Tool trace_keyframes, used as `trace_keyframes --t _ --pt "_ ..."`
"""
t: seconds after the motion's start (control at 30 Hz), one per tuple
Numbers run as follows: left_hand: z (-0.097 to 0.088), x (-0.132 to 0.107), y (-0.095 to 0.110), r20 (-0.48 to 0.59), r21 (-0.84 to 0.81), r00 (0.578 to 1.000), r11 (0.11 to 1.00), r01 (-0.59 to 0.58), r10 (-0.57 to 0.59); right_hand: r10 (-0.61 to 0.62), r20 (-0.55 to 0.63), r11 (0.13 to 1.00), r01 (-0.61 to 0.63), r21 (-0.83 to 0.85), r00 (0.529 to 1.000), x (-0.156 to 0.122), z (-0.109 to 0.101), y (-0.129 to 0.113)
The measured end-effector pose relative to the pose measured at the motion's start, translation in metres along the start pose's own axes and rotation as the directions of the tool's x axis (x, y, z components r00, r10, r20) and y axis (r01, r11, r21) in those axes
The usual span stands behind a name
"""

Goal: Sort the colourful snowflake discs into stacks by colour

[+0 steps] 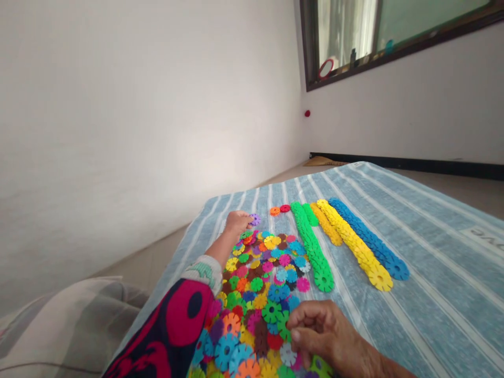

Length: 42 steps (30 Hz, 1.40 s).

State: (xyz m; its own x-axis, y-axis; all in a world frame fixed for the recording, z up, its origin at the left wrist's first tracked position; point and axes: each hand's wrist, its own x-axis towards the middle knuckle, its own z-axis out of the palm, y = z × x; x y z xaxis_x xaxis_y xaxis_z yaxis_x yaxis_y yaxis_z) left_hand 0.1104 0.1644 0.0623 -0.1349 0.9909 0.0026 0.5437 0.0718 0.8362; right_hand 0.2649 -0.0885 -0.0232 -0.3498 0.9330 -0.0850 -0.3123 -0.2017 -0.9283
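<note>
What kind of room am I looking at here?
Most likely a room in someone's home, though I can't tell which. A striped blue cloth lies under a pile of colourful plastic discs, and a red-rimmed mirror stands at the window.

Can count two bare hands: one left hand, far, one right hand, near. Get five overlapping disc rows, right: one long green row, one short green row, one short orange-yellow row, one long yellow row, one long blue row. Log one purple disc in left fingers. Add one orange spot and one red spot, far; can't tell single or stacked. Can't total loose disc pile, left: dozens, overlapping. Add one red-rimmed mirror, far right.
</note>
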Motion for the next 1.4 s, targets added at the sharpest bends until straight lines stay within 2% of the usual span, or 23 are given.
trace_keyframes --t 0.23,0.37,0.53,0.97,1.2,1.4 --pt "0.034 0.036 0.003 -0.012 0.078 0.999 0.996 0.045 -0.044 0.018 0.061 0.999 -0.020 0.034 0.998 0.005 -0.004 0.010" --pt "0.043 0.046 0.001 0.012 0.131 0.999 0.990 0.047 -0.049 0.041 0.121 0.998 -0.046 0.043 0.992 0.004 -0.006 0.004" --pt "0.051 0.054 -0.004 0.047 0.233 0.998 0.972 0.017 -0.029 0.034 0.138 0.998 -0.040 0.044 0.990 0.005 -0.007 0.002" --pt "0.057 0.068 -0.008 0.049 0.577 0.988 0.803 -0.149 0.149 -0.021 0.199 0.988 -0.010 0.153 0.980 0.007 -0.006 0.004" --pt "0.057 0.063 -0.008 0.135 0.640 0.970 0.729 -0.243 0.204 -0.007 0.203 0.984 -0.029 0.175 0.979 0.009 -0.007 0.008" --pt "0.057 0.061 -0.004 0.204 0.676 0.959 0.679 -0.284 0.198 -0.026 0.211 0.982 -0.015 0.190 0.977 0.008 -0.005 0.006"
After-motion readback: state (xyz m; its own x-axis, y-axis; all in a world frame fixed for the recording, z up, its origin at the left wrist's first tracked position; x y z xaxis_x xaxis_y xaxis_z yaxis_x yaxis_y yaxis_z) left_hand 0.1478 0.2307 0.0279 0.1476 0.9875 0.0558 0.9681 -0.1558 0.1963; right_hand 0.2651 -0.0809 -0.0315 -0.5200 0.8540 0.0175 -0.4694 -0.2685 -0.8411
